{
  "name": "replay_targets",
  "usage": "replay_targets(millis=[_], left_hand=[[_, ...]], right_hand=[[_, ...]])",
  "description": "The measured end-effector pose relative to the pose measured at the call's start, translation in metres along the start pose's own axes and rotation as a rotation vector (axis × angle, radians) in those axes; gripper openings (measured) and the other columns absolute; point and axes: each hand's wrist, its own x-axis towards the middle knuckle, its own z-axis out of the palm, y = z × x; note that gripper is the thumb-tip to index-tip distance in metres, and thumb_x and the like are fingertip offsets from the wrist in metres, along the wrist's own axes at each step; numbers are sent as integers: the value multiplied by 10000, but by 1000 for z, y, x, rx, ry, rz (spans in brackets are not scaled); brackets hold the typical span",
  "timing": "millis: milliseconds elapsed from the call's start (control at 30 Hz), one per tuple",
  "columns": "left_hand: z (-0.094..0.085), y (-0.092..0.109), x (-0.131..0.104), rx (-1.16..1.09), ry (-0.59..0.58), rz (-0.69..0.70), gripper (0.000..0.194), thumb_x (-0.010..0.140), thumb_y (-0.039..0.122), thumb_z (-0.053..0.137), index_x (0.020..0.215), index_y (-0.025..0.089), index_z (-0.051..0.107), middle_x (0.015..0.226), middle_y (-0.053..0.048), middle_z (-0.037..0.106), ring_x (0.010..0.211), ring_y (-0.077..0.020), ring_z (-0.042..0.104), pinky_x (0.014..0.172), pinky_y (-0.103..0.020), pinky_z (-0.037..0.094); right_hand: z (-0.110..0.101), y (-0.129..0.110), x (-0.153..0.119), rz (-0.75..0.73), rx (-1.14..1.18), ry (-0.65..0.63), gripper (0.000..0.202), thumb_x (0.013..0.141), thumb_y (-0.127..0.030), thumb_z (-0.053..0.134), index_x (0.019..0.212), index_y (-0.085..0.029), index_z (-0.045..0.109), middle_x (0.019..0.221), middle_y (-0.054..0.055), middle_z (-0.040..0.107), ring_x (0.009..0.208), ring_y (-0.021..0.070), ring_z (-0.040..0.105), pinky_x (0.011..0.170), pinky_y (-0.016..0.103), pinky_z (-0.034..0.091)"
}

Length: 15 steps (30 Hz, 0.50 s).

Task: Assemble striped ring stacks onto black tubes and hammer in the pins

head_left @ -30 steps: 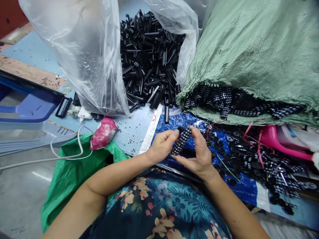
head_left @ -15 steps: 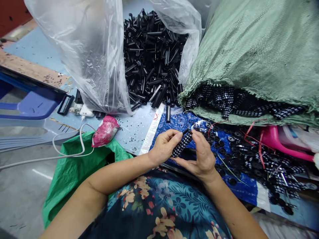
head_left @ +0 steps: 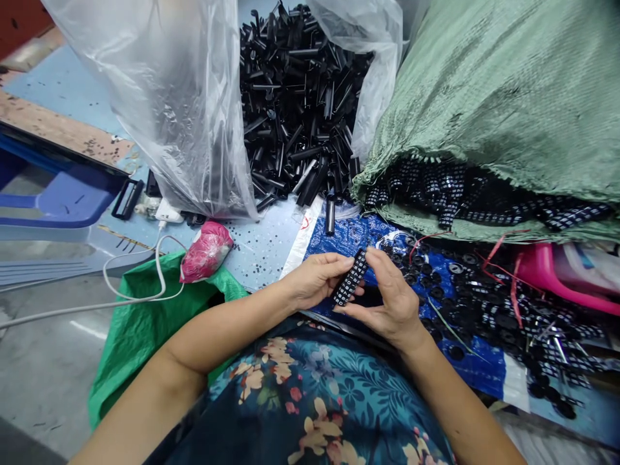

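Observation:
Between my two hands is a short black piece with rows of white digits (head_left: 349, 279), tilted with its upper end to the right. My left hand (head_left: 317, 278) pinches it along its left side, the thumb near the upper end. My right hand (head_left: 393, 303) grips it by both ends, thumb at the bottom and fingers at the top. Beyond the hands a single black tube (head_left: 330, 215) lies on a blue plastic sheet (head_left: 334, 242). A clear plastic bag (head_left: 194, 116) full of black plastic parts (head_left: 300, 97) lies open farther back.
A green woven sack (head_left: 498, 97) holds black digit-marked pieces at the back right. Black discs (head_left: 431, 278), digit strips and a pink basket (head_left: 547, 274) are at the right. At the left are a pink bundle (head_left: 206, 252), white cable (head_left: 157, 271), green bag (head_left: 145, 323) and blue chair (head_left: 72, 200).
The digit-marked piece has turned slightly in my fingers, showing more of its white digits. My left fingers now reach behind it. The view has shifted a little.

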Motion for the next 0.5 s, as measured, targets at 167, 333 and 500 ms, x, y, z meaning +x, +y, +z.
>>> replay_targets(millis=[167, 333, 500], left_hand=[[-6, -3, 3, -6, 28, 67, 456, 684, 465, 872, 895, 185, 581, 785, -24, 704, 666, -166, 687, 628, -304, 555], [-38, 17, -7, 637, 276, 512, 284, 774, 391, 791, 913, 175, 671, 820, -20, 684, 738, -141, 627, 712, -284, 490], [-73, 47, -18, 1409, 407, 538, 101, 813, 292, 727, 856, 202, 724, 823, -22, 696, 776, -176, 603, 737, -303, 427]], right_hand=[[1, 2, -2, 14, 58, -67, 1169, 720, -642, 792, 1619, -219, 176, 1546, 198, 462, 1402, 389, 491, 1111, 593, 490], [-2, 9, -28, 90, -176, -231, 566, 913, -395, 679, 1431, -234, 516, 1258, 140, 681, 1185, 328, 643, 969, 502, 540], [-6, 10, -38, 112, -278, -213, 237, 956, -262, 588, 1181, -221, 651, 983, 87, 725, 873, 240, 676, 788, 375, 543]])
